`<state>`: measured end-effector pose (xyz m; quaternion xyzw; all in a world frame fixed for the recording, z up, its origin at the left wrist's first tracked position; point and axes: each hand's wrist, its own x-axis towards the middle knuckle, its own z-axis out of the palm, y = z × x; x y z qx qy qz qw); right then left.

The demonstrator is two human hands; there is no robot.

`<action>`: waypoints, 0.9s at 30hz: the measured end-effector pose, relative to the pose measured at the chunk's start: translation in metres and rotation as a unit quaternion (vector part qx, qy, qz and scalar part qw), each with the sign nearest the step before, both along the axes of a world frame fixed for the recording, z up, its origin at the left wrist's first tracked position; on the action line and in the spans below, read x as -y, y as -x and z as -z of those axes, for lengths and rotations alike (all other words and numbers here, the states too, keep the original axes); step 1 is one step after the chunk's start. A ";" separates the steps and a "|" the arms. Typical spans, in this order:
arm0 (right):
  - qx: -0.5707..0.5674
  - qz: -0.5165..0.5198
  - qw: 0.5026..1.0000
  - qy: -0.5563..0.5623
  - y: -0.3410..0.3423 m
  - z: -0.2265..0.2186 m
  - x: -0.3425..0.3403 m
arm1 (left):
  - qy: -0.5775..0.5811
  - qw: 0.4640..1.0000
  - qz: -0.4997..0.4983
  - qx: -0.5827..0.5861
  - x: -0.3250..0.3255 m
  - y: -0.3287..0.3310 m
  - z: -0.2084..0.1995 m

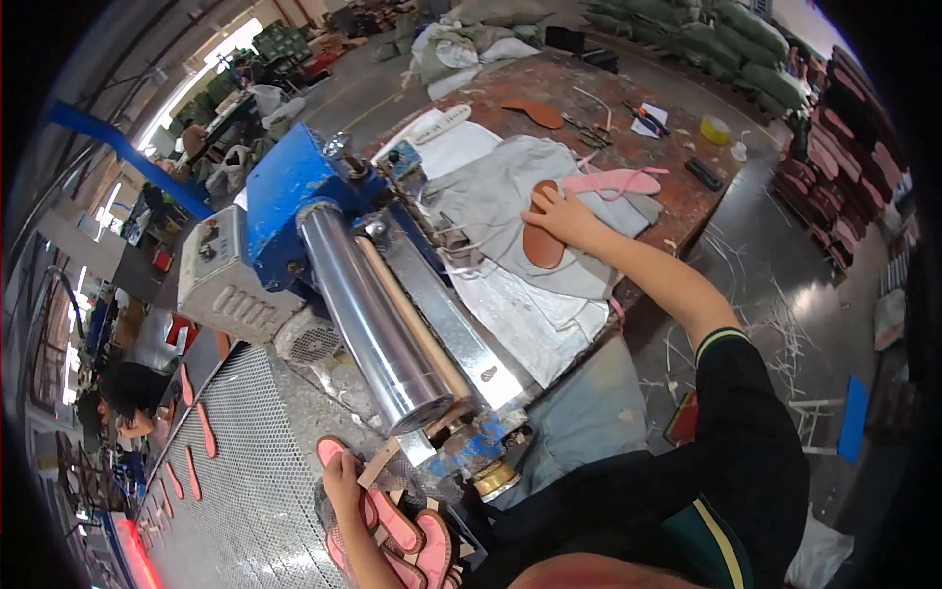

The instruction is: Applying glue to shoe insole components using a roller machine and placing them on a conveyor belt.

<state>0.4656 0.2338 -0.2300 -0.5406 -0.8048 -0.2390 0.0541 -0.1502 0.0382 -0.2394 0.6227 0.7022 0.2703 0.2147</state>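
My left hand [341,481] is closed around a pink insole [332,449] at the lower middle. Right beside it lie several more pink insoles [397,523] with brown edges, overlapping one another. At the upper right, my right hand [561,213] rests with fingers spread over a brown insole [543,247], which lies on a grey cloth [481,191]. A pink insole or strap piece [613,184] sits on the cloth just past those fingers. Between my hands stands a roller machine with a shiny metal roller [378,319] and a blue housing [289,201].
A mesh conveyor belt [235,422] carries several pink insoles off to the left. On the worn table [677,167] lie scissors [587,130], yellow tape [714,130] and a black object [704,174]. Stacked pink and dark pieces [834,157] stand at the right, and green sacks [726,54] behind.
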 end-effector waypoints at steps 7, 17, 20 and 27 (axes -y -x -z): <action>-0.018 -0.039 0.994 -0.099 -0.001 -0.030 0.020 | -0.042 0.999 0.019 0.008 0.005 0.013 0.011; -0.386 -0.107 0.916 -0.022 0.006 -0.155 0.084 | -0.054 0.959 -0.045 0.274 0.002 0.003 -0.068; -0.293 -0.138 0.945 -0.040 0.053 -0.190 0.083 | -0.086 0.984 0.019 0.154 -0.006 -0.023 -0.136; -0.141 -0.227 0.964 0.002 0.142 -0.228 0.099 | -0.111 0.944 0.307 0.042 -0.057 -0.126 -0.252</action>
